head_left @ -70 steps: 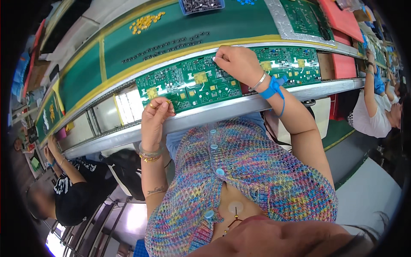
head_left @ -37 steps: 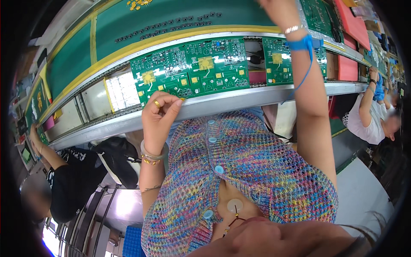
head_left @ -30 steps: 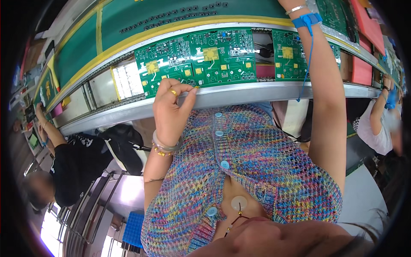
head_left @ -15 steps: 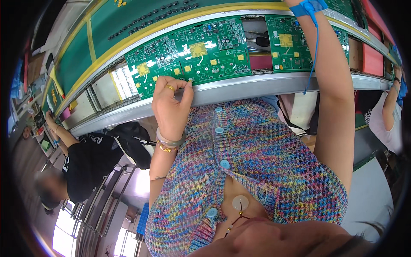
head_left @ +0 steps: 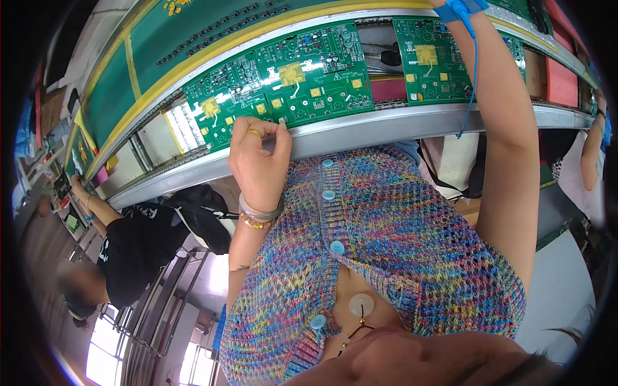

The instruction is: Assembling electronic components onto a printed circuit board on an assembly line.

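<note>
Green boards (head_left: 306,103), open gap between

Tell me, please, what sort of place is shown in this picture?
Most likely an electronics assembly workshop: green circuit boards sit between metal rails, small black components lie in rows beyond, and a blue wrist strap has a cord.

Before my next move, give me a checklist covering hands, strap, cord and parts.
1. Left hand at the near edge of the green circuit boards: ok.
2. Part between its thumb and forefinger: cannot tell, too small.
3. Right hand in view: not ok, cut off at the top.
4. Blue strap around the right wrist: ok.
5. Blue cord clear of the boards: cannot tell.
6. Black components lined up in rows: ok.
</note>
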The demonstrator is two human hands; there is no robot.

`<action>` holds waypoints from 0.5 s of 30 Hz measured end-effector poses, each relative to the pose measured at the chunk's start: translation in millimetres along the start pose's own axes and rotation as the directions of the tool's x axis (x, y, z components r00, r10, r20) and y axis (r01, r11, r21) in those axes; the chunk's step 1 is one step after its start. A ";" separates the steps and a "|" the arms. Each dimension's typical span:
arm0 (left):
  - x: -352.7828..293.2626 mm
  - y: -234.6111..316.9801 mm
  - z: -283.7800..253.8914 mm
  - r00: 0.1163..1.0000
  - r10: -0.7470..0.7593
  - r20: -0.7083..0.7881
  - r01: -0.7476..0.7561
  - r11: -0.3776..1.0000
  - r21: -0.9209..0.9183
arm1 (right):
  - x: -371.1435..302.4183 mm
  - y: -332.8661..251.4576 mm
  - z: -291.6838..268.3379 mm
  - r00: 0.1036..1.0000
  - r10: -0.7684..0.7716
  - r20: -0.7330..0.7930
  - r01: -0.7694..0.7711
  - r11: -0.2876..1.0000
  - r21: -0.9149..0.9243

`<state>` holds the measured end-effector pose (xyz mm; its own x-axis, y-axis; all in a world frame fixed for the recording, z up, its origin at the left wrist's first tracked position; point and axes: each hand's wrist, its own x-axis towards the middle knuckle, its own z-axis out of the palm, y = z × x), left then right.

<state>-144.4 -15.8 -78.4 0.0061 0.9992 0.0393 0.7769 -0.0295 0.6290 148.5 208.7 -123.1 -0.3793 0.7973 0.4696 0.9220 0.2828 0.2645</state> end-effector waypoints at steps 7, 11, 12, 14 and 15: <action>-4.1 2.1 6.7 0.994 0.091 -0.057 -0.086 0.992 0.090 | 2.2 1.5 14.3 0.986 0.166 0.016 -0.167 0.982 0.091; -6.4 -0.4 9.5 0.998 -0.020 -0.058 0.023 0.999 0.046 | -1.3 -0.3 -0.6 0.988 0.155 0.012 -0.155 0.978 0.140; -5.8 -1.7 9.7 0.998 -0.005 -0.069 0.008 0.998 0.054 | -2.7 -0.7 -7.0 0.990 0.138 0.028 -0.141 0.968 0.207; -0.2 -1.8 8.7 0.998 0.035 -0.058 -0.031 0.998 0.057 | -6.2 -3.4 -27.5 0.992 0.119 0.046 -0.127 0.957 0.260; 1.9 -1.7 6.9 0.997 0.066 -0.051 -0.062 0.996 0.071 | -6.7 -9.3 -40.7 0.992 0.107 0.058 -0.121 0.924 0.362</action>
<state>-141.3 -13.7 -84.7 0.0249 0.9924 0.1201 0.8177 -0.0894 0.5687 139.2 179.0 -94.4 -0.2728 0.8528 0.4452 0.9263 0.3579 -0.1179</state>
